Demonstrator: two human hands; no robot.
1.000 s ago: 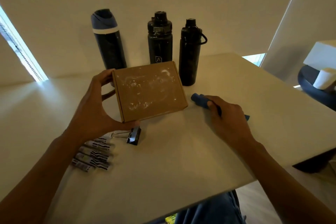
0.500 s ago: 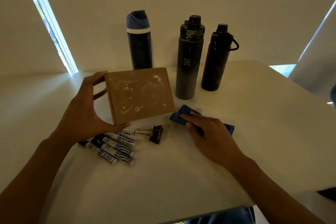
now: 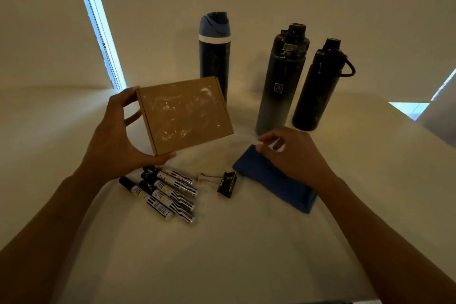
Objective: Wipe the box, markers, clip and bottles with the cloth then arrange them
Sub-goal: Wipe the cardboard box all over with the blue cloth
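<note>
My left hand (image 3: 111, 150) holds a brown cardboard box (image 3: 185, 116) tilted up above the table, its face smeared with white marks. My right hand (image 3: 296, 158) lies over a folded blue cloth (image 3: 271, 180), thumb and fingers curled onto its far corner; the cloth stays flat on the table. Several black-and-white markers (image 3: 165, 192) lie side by side below the box. A black binder clip (image 3: 227, 184) sits between the markers and the cloth. Three dark bottles stand at the back: a blue-lidded one (image 3: 214, 57), a grey one (image 3: 281, 86) and a black one with a loop (image 3: 318, 89).
Everything rests on a pale table (image 3: 246, 254) against a plain wall. A bright window strip (image 3: 98, 27) runs down at the left. The table's right edge falls away near a lit patch (image 3: 407, 106).
The view has swung, shifting everything rightward in the frame. My right hand went from lying flat on the cloth to curling its fingers at the cloth's far corner. The box stays held.
</note>
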